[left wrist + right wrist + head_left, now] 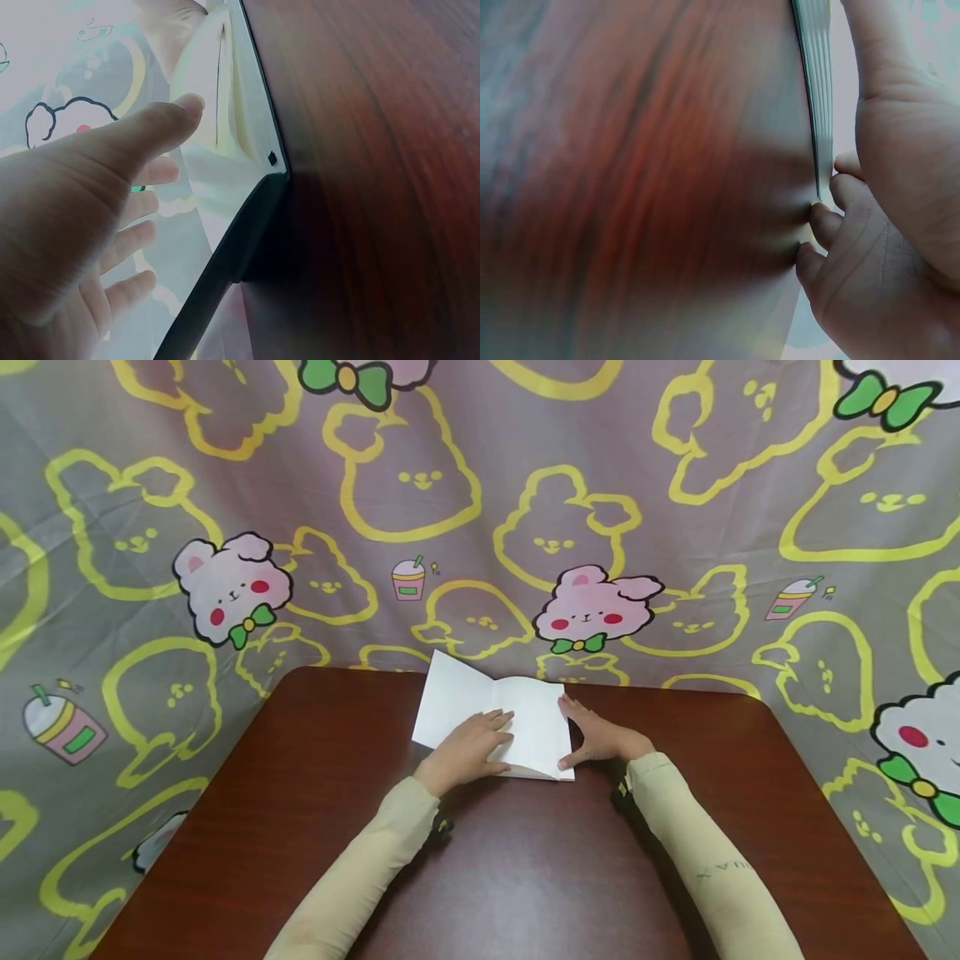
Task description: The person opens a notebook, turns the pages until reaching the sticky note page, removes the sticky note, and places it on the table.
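An open book (528, 718) with blank white pages lies near the table's far edge. Its left side (450, 697) tilts up off the table, and the dark cover (225, 255) shows beneath it in the left wrist view. Over the middle of the spread is my left hand (468, 747), fingers extended and slightly apart, thumb by the near page edge. At the book's right edge, my right hand (600, 737) has thumb and fingers spread wide, the thumb at the near corner. Fingertips (825, 225) of that hand touch the page block's side in the right wrist view.
The book stands on a dark reddish-brown wooden table (495, 877). Behind and at both sides hangs a grey curtain (465, 443) with yellow outlines and cartoon animals. Small dark devices sit under both wrists.
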Motion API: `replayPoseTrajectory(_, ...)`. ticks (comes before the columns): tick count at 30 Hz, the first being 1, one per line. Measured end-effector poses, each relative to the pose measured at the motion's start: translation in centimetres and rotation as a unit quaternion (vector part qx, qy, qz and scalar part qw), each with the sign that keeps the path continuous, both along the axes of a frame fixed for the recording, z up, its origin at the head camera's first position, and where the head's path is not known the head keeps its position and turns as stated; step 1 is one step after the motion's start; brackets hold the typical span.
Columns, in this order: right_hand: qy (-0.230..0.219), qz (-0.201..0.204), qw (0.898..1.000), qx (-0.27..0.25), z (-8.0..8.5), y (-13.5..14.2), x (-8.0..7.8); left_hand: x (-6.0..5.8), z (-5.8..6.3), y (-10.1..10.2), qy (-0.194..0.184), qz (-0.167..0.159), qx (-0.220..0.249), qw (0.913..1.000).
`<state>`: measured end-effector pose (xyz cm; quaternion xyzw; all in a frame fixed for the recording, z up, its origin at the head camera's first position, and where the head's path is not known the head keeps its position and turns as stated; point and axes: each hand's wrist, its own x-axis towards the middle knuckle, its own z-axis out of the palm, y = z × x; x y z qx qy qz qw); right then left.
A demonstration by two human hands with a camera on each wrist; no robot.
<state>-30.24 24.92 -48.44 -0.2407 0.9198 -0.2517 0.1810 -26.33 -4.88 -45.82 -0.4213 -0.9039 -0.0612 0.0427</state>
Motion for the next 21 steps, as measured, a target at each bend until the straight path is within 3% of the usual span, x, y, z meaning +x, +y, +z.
replayPoseTrajectory(13, 0.007, -0.014, 1.0, -0.012, -0.4, 0.2, -0.1, 0.5, 0.3, -0.9, 0.017, 0.011, 0.004, 0.9998)
replayPoseTrajectory(21, 0.009, -0.007, 1.0, -0.011, -0.5, -0.1, -0.2, 1.8, 0.6, -0.8, 0.045, 0.064, 0.023, 0.9967)
